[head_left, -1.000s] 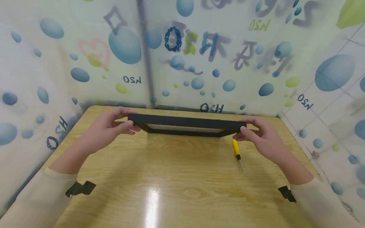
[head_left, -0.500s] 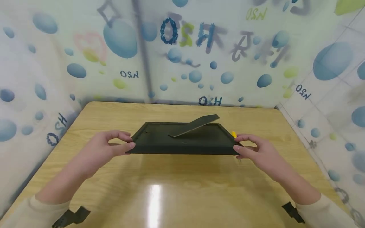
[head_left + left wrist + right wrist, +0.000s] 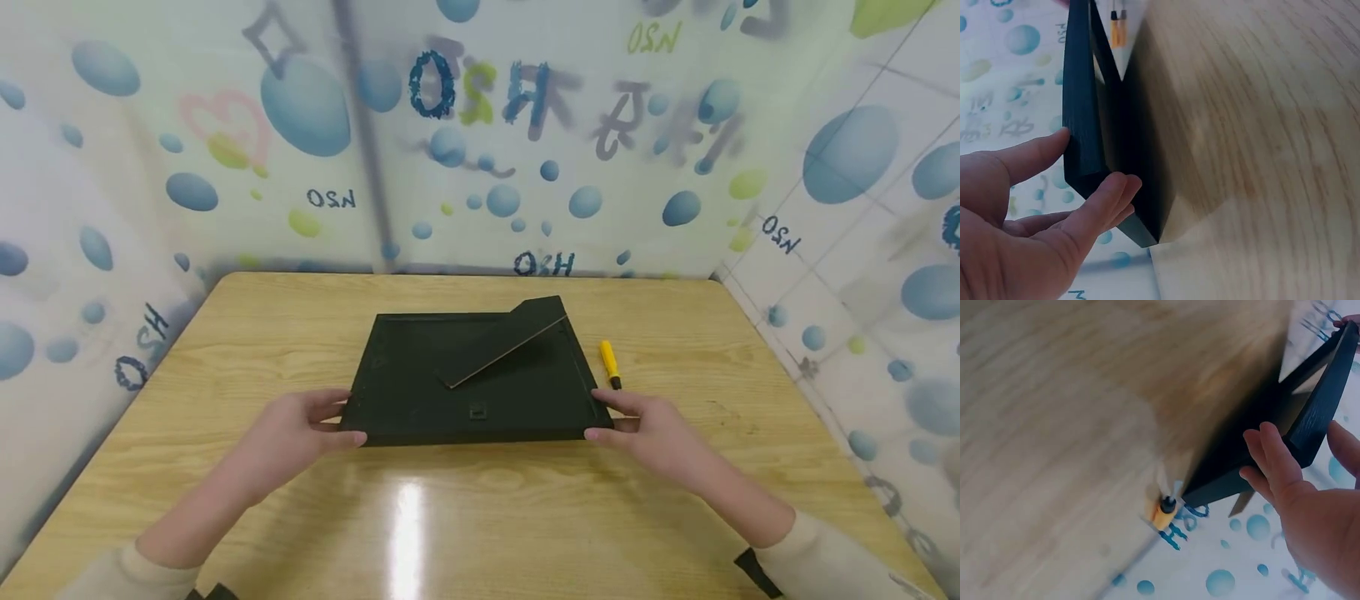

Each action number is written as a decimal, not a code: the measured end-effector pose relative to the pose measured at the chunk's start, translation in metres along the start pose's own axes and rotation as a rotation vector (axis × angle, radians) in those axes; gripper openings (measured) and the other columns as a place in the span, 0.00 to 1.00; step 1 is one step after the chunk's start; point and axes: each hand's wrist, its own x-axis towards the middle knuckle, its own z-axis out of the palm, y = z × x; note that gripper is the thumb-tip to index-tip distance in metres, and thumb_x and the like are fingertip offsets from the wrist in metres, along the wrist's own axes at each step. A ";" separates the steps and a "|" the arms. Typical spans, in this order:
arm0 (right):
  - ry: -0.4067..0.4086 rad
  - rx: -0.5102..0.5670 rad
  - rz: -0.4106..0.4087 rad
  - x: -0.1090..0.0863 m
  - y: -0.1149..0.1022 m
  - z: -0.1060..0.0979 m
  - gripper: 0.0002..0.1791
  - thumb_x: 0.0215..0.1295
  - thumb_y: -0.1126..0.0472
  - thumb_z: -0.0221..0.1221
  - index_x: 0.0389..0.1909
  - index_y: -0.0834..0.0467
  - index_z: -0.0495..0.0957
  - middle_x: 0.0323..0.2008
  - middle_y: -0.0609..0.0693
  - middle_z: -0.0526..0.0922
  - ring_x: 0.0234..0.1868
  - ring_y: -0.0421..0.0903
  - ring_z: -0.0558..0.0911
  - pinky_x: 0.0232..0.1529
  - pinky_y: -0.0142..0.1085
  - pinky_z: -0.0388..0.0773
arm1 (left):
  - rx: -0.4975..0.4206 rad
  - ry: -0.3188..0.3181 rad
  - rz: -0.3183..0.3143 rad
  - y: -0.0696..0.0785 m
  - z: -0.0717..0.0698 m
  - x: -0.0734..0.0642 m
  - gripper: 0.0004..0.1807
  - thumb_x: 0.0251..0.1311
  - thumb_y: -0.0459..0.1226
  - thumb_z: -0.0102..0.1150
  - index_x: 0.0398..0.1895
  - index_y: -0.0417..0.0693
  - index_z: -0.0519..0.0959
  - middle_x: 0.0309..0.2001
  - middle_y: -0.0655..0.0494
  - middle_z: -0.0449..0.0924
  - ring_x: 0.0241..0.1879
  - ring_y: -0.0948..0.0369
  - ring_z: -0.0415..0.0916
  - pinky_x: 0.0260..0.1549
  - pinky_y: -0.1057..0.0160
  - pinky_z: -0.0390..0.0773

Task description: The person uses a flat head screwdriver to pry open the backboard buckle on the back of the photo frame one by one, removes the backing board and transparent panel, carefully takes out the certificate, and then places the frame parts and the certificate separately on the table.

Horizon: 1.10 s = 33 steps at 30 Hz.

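Lowered and drawn nearer the person since half a second ago, a black picture frame (image 3: 525, 400) now shows its back almost fully, its raised stand uppermost; the shift suggests a lowering, face down, toward the pale wood-grain table (image 3: 480, 533).

At left, the person's left hand (image 3: 296, 433), below a cream sleeve (image 3: 138, 575), pinches the frame's near left corner, thumb against the near edge and fingers along the side, bent only a little.

At center, the frame spans both hands over the table, a flat rectangle with a matte back and squared, raised edges. The left wrist view shows the near edge lifted clear of the wood; whether the far edge touches is hard to tell. A small rectangular fitting (image 3: 477, 411) sits near the close edge. An easel stand (image 3: 510, 337), a thin, stiff strip with a paler cut edge, slants up toward the far right corner.

Just beyond the frame's right side lies a screwdriver (image 3: 610, 364) with a glossy yellow handle and black collar.

At right, the right hand (image 3: 660, 429) mirrors the left, thumb and slightly bent fingers pinching the near right corner.
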 end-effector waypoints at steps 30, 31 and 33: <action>-0.074 -0.241 -0.064 0.008 0.008 0.025 0.42 0.72 0.46 0.68 0.80 0.59 0.66 0.77 0.69 0.68 0.78 0.66 0.71 0.74 0.63 0.70 | 0.222 -0.005 0.010 -0.007 0.018 0.024 0.44 0.57 0.40 0.79 0.72 0.26 0.71 0.55 0.38 0.88 0.51 0.51 0.87 0.50 0.48 0.88; -0.076 -0.247 -0.070 0.007 0.008 0.025 0.42 0.72 0.46 0.67 0.80 0.59 0.65 0.78 0.69 0.67 0.78 0.67 0.69 0.75 0.64 0.69 | 0.231 -0.007 0.011 -0.007 0.018 0.024 0.44 0.58 0.40 0.79 0.72 0.26 0.71 0.55 0.38 0.88 0.50 0.52 0.87 0.48 0.50 0.88; -0.081 -0.263 -0.077 0.006 0.007 0.024 0.42 0.73 0.45 0.67 0.80 0.60 0.65 0.79 0.69 0.66 0.79 0.69 0.67 0.76 0.65 0.68 | 0.245 -0.011 0.011 -0.007 0.019 0.026 0.43 0.58 0.39 0.79 0.72 0.25 0.71 0.53 0.39 0.88 0.47 0.54 0.87 0.43 0.53 0.88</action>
